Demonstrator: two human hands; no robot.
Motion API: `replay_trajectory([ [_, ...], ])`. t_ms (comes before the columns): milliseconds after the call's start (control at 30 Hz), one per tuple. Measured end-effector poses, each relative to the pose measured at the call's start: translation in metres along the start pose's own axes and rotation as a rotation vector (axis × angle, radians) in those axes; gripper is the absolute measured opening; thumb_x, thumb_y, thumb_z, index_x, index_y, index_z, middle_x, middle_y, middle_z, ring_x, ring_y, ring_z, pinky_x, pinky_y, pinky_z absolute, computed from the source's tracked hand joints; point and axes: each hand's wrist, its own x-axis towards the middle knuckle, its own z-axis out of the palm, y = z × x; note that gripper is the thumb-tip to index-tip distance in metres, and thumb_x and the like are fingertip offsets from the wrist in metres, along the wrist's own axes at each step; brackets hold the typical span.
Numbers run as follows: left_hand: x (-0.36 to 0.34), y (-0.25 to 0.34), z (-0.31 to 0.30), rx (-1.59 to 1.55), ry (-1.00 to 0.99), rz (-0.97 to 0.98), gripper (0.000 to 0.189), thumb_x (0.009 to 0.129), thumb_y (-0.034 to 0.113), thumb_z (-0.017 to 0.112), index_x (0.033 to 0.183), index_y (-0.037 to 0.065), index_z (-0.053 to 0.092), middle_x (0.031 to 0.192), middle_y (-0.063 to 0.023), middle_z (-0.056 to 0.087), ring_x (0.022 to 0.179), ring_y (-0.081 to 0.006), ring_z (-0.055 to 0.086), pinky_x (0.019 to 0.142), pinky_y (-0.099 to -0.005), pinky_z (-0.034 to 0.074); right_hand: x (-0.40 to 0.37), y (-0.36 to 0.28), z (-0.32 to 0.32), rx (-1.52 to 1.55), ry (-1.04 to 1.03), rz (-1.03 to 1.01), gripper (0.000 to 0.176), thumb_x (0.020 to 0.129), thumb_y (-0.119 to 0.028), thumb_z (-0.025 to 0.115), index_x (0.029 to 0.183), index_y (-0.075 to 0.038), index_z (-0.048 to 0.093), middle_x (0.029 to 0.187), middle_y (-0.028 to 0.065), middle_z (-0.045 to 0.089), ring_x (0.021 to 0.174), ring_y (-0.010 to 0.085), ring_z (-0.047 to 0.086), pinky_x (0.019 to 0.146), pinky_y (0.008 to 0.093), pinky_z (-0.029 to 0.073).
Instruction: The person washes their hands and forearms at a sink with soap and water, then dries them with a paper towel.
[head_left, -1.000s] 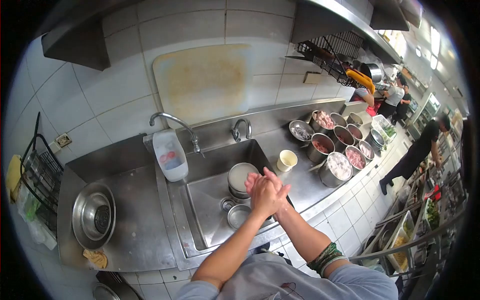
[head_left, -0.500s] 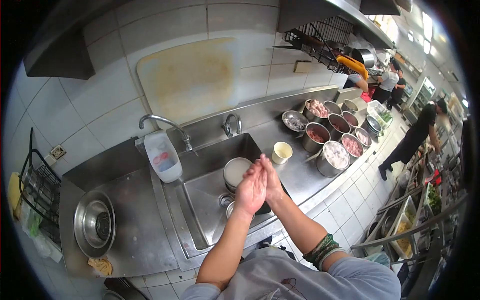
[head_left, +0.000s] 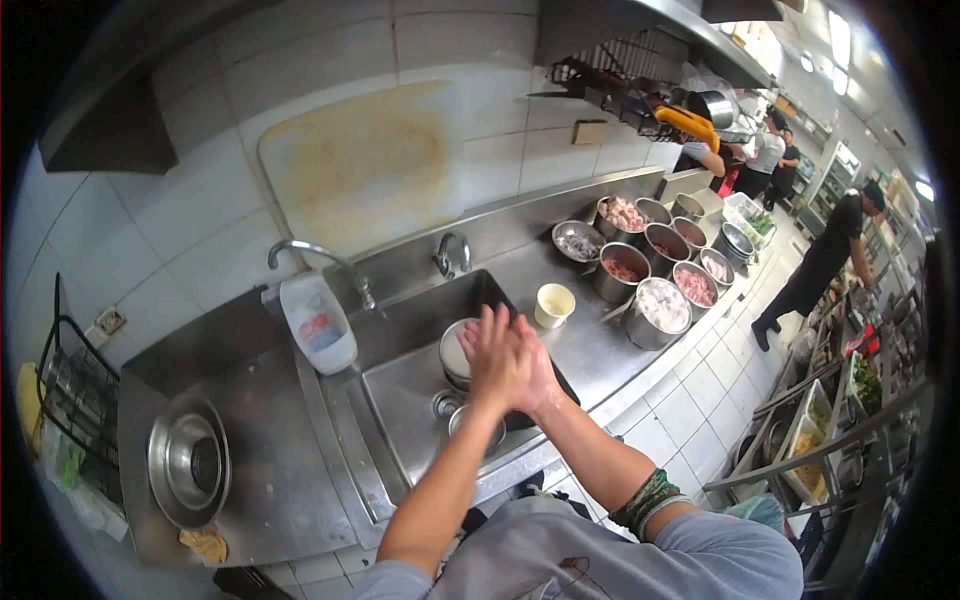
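My left hand (head_left: 492, 352) and my right hand (head_left: 532, 368) are pressed palm against palm over the steel sink (head_left: 400, 400), fingers spread, holding nothing. Under them in the basin stand a stack of steel bowls (head_left: 456, 354) and a small steel bowl (head_left: 474, 424) near the drain (head_left: 444, 404). A curved faucet (head_left: 320, 262) reaches over the basin's left end and a second tap (head_left: 450, 252) sits at the back rim.
A plastic soap jug (head_left: 316, 324) hangs by the faucet. A cream cup (head_left: 552, 304) and several steel pots of raw meat (head_left: 650, 280) stand on the right counter. Nested steel bowls (head_left: 188, 460) sit left. A cutting board (head_left: 360, 165) leans on the tiled wall. People work at far right.
My hands keep rubbing together over the sink; the left palm has slid across the right, fingers now spread. The view has shifted slightly.
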Motion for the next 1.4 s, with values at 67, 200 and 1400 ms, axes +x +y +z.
replay_trajectory([
  [67,-0.024,0.022,0.009,-0.132,0.117,0.107,0.055,0.091,0.038,0.041,0.128,-0.002,0.044,0.137,-0.0218,0.039,0.133,-0.039,0.025,0.108,-0.0564,0.014,0.011,-0.016,-0.01,-0.045,-0.018,-0.082,0.06,0.091,-0.055,0.039,0.132,-0.011,0.041,0.132,0.0092,0.047,0.119,0.0252,0.046,0.098,0.0408,0.038],
  [200,0.016,0.01,-0.018,-0.266,-0.437,-0.289,0.063,0.092,0.047,0.034,0.138,0.004,0.03,0.14,-0.0177,0.036,0.132,-0.0358,0.028,0.109,-0.0504,0.02,-0.014,0.011,-0.004,-0.141,0.08,-0.072,0.055,0.09,-0.056,0.04,0.126,-0.016,0.049,0.131,0.0022,0.048,0.111,0.0209,0.049,0.093,0.036,0.039],
  [1400,-0.052,-0.003,0.029,-0.212,-0.251,-0.072,0.067,0.094,0.044,0.037,0.14,-0.002,0.023,0.143,-0.0259,0.027,0.134,-0.0379,0.025,0.11,-0.0416,0.017,0.022,0.01,-0.038,0.116,0.469,-0.114,0.047,0.092,-0.048,0.043,0.128,-0.018,0.047,0.135,0.0054,0.045,0.118,0.0239,0.048,0.095,0.0397,0.041],
])
